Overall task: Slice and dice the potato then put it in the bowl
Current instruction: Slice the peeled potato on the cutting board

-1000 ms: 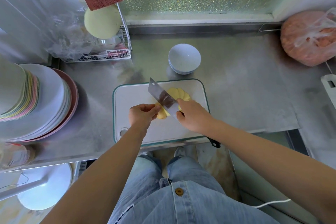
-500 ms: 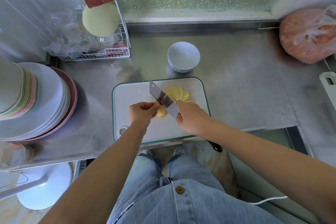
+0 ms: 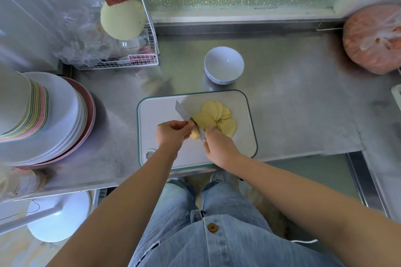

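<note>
- Centre frame, I saw the left hand [image 3: 171, 136] pinching the potato stub [image 3: 194, 132] on the cutting board [image 3: 156, 110].
- The right hand [image 3: 219, 147] gripped the knife [image 3: 184, 112], its blade against the stub.
- Potato slices [image 3: 214, 115] lay just right of the blade, with the bowl [image 3: 223, 65] above the board.

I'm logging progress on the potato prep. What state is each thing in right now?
potato end: uncut stub, pinched by the left hand on the cutting board.
potato slices: fanned out on the cutting board, not diced.
knife: blade between potato end and potato slices, gripped by the right hand.
bowl: upright, empty, beyond the cutting board.
</note>
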### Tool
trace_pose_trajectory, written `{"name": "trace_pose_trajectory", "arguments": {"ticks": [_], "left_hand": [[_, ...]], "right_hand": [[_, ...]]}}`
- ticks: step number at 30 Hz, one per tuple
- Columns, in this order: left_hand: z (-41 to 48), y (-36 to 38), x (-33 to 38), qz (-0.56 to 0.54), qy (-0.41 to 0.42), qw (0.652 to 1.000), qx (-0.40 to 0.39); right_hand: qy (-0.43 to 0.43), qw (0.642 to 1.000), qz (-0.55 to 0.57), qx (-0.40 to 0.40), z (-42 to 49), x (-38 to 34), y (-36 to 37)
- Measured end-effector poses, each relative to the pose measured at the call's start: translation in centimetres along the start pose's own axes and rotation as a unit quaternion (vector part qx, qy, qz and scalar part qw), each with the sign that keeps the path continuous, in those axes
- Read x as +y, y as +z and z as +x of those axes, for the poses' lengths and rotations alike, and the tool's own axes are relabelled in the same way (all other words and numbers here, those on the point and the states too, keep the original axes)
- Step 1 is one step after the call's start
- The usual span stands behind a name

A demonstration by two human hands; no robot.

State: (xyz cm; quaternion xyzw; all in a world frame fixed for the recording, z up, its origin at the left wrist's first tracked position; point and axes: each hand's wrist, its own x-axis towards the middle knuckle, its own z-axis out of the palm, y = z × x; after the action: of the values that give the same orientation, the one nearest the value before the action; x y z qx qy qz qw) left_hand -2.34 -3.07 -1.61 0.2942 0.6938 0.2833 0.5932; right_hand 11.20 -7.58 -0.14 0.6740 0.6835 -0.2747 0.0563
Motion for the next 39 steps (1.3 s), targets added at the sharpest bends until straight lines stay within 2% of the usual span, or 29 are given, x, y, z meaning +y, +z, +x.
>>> {"name": "trace_pose_trajectory", "arguments": {"ticks": [6,12,23,29,39], "left_hand": [[-0.1,0.3,0.0,0.005,0.002,1.000,0.007],[-0.7,0.6,-0.5,-0.026,0.006,0.999,0.036],[-0.9,0.9,-0.6,-0.016,0.001,0.999,0.050],[-1.0,0.9,-0.4,0.000,0.010,0.998,0.059],[-0.8,0.9,-0.3,0.015,0.018,0.998,0.059]], "right_hand": [[0.013,0.999,0.045,-0.016,0.3,0.8,-1.3],[-0.003,0.996,0.091,0.011,0.0,0.0,-5.3],[-0.015,0.998,0.046,-0.033,-1.6,-0.1,-6.9],[0.005,0.996,0.062,-0.058,-1.5,-0.4,-6.3],[0.012,0.999,0.022,-0.037,-0.2,-0.8,-2.9]]}}
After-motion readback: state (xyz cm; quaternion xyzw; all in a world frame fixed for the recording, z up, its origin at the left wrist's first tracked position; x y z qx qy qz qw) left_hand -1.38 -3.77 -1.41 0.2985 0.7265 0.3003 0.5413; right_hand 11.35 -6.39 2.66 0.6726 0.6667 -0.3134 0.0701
